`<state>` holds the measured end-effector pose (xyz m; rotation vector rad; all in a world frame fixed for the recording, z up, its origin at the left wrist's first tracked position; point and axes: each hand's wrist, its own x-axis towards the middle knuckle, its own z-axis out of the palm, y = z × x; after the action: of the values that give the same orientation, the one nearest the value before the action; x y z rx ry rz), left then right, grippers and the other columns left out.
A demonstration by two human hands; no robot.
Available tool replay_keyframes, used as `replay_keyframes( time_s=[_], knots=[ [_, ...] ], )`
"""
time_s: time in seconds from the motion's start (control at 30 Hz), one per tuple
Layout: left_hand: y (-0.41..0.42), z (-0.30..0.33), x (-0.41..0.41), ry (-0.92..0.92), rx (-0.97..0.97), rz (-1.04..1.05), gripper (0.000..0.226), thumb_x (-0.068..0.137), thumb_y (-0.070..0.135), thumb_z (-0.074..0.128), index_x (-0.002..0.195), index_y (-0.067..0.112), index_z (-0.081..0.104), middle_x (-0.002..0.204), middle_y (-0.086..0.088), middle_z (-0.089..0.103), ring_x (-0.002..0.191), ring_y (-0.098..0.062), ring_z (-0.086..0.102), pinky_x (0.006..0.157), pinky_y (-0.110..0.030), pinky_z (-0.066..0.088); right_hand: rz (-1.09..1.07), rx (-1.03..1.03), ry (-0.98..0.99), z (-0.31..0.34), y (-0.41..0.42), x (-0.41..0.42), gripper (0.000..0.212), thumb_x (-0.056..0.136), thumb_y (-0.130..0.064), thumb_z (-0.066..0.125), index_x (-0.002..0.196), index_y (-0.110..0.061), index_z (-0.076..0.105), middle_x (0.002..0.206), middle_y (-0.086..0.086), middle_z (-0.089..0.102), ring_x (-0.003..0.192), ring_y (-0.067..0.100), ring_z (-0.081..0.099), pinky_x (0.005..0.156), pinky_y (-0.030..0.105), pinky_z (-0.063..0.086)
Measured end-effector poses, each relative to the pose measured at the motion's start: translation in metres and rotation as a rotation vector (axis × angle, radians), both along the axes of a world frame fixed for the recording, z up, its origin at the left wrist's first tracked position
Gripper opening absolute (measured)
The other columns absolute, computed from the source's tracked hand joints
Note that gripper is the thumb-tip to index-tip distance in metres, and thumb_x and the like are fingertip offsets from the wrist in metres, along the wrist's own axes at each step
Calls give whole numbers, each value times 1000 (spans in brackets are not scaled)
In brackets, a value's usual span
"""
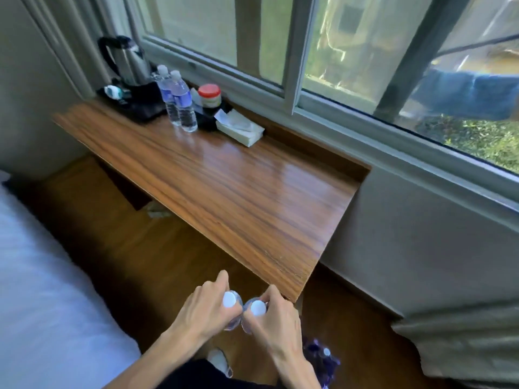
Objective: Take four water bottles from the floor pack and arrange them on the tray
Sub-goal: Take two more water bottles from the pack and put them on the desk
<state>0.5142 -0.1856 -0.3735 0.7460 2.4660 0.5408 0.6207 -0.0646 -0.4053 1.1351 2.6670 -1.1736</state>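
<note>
My left hand [203,306] grips a clear water bottle with a white cap [229,299]. My right hand [276,313] grips a second bottle with a white cap [257,308]. Both bottles are held upright, side by side, over the floor just before the near corner of the wooden desk [238,197]. The floor pack [323,357], wrapped in purple plastic, lies low at my right with one cap showing. Two more bottles [179,99] with blue labels stand at the desk's far end, beside the black tray [140,105].
On the black tray sit a steel kettle [126,63] and a small white item. A red-lidded jar [210,95] and a tissue box [240,130] lie near the window. A white bed [42,276] fills the left. A curtain hangs at the right.
</note>
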Motion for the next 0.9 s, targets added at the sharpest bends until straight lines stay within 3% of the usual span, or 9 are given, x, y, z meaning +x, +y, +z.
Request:
replay_keyframes(
  time_s=[0.1, 0.2, 0.37, 0.6, 0.8, 0.9],
  knots=[
    [-26, 11, -44, 79, 4, 57, 35, 72, 44, 64, 76, 27, 33, 69, 3, 57, 57, -19, 54, 44, -24, 29, 60, 9, 34, 12, -19, -51, 33, 64, -58, 62, 75, -31, 46, 69, -11, 62, 63, 10, 60, 56, 22, 47],
    [-49, 21, -90, 96, 32, 102, 35, 75, 45, 66, 77, 29, 34, 68, 6, 57, 57, -15, 58, 44, -18, 33, 112, 35, 87, 25, -37, -101, 36, 60, -65, 57, 73, -34, 46, 68, -12, 61, 60, 5, 59, 50, 15, 38],
    [-77, 37, -164, 135, 48, 193, 40, 72, 47, 68, 72, 31, 31, 63, 7, 56, 49, -11, 53, 38, -16, 26, 167, 38, 115, 48, -62, -185, 38, 64, -62, 68, 79, -30, 52, 68, -13, 59, 61, 13, 62, 57, 22, 57],
    [-96, 63, -269, 186, 73, 246, 34, 73, 48, 64, 75, 29, 35, 66, 7, 58, 58, -14, 63, 44, -25, 43, 206, -19, 156, 92, -73, -292, 36, 70, -44, 77, 71, -27, 45, 63, -9, 54, 52, 9, 49, 44, 14, 35],
    [-99, 83, -368, 211, 130, 260, 35, 66, 56, 56, 72, 26, 38, 62, 5, 57, 57, -14, 57, 42, -25, 34, 146, -36, 200, 114, -67, -388, 38, 58, -51, 66, 63, -24, 39, 50, -7, 51, 47, 8, 46, 42, 19, 34],
    [-96, 95, -413, 211, 161, 244, 35, 65, 56, 55, 73, 26, 39, 61, 4, 57, 55, -14, 59, 41, -26, 38, 116, -28, 236, 119, -65, -432, 38, 55, -54, 64, 62, -25, 42, 57, -20, 59, 53, -2, 51, 38, 16, 36]
  ],
)
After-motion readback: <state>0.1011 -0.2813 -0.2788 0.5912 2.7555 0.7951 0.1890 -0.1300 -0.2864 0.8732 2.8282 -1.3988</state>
